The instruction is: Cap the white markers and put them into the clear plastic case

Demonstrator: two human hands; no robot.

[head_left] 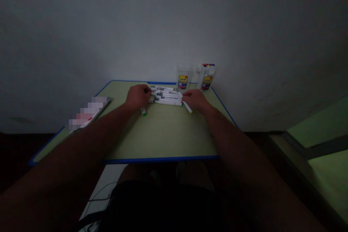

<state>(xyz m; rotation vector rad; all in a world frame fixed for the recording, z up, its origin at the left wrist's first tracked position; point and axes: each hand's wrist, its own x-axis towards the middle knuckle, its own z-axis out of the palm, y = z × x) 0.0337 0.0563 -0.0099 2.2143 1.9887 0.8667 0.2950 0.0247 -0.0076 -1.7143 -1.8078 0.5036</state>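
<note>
Several white markers [168,100] lie side by side in a loose pile near the back of the table. At the pile's left end, my left hand [138,96] is closed, and a green-ended marker [144,111] sticks out below it toward me. My left fingertips are partly hidden behind the hand. On the pile's right, my right hand [196,99] pinches a white marker with a yellow end [187,107]. That marker slants, its yellow end pointing down to the right and toward me.
Behind the pile stands a clear plastic case [183,78] with a yellow label. To its right, a second clear case [206,79] holds several markers with coloured ends. A flat, blurred-out object [91,112] lies at the left of the blue-edged table [163,137]. A wall rises behind.
</note>
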